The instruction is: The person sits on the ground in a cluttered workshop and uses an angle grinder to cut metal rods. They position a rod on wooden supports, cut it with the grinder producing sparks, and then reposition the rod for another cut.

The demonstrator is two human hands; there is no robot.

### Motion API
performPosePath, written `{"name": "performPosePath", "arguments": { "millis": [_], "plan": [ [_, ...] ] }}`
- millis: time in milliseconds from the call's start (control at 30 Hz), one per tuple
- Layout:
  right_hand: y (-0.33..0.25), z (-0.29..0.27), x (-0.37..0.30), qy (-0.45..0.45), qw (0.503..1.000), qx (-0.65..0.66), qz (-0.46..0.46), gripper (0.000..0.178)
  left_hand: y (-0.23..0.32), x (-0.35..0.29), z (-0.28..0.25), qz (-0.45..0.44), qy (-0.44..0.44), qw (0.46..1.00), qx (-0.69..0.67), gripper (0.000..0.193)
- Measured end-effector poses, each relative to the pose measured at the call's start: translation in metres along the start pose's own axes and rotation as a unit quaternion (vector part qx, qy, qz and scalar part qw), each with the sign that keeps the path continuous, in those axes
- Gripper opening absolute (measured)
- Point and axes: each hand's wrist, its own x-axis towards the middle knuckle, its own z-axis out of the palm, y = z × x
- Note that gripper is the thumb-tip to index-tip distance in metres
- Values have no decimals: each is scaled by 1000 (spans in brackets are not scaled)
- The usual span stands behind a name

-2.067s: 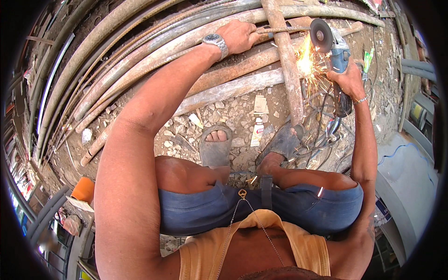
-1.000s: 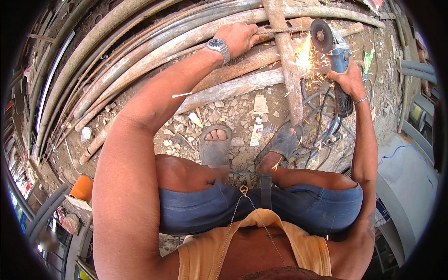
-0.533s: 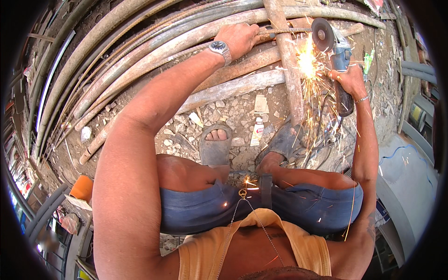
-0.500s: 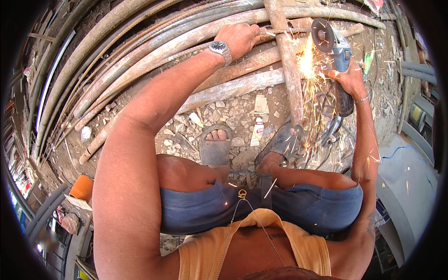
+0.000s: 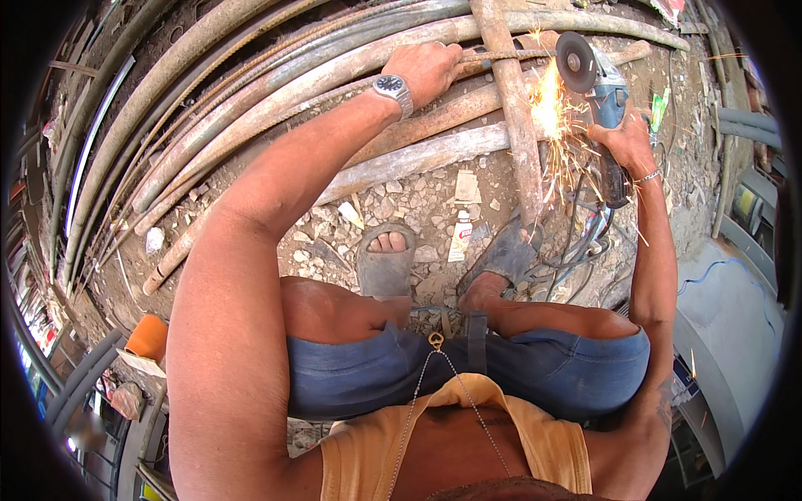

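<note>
My left hand [image 5: 423,72] is closed around a thin ribbed steel bar [image 5: 525,55] at the top of the view. That bar lies across a rusty pipe [image 5: 521,134], which is set crosswise over other pipes. In my right hand [image 5: 626,142] is a blue and black angle grinder [image 5: 611,102], its body pointing away from me. The dark cutting disc [image 5: 575,62] is at the bar's right end; whether the two touch I cannot tell. Bright sparks [image 5: 550,104] stream down and toward me beside the crosswise pipe.
Long rusty pipes [image 5: 276,100] curve along the ground at left and ahead. A small white bottle [image 5: 459,236] stands or lies on the rubble between my sandalled feet. The grinder's dark cable [image 5: 576,242] loops near my right foot. An orange cup-like object [image 5: 147,336] is at far left.
The grinder has tilted slightly, turning more of the disc's face into view. The spark stream is thinner and reaches less far down. My left hand and the bar stay almost in place.
</note>
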Motion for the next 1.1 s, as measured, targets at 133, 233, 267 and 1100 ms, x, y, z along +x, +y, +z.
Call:
{"name": "performPosePath", "arguments": {
  "millis": [133,233,267,1100],
  "plan": [
    [-1,-2,-1,2,1000,-4,-1,72,0,0,0,-2,-2,1000,14,22],
    [-1,-2,0,-11,1000,3,5,72,-1,0,0,-2,-4,1000,9,22],
    [-1,-1,0,-4,1000,-3,2,72,-1,0,1,2,2,1000,8,22],
    [-13,-7,-6,-24,998,54,21,64,-1,1,-1,-4,-4,1000,11,22]
  ]
}}
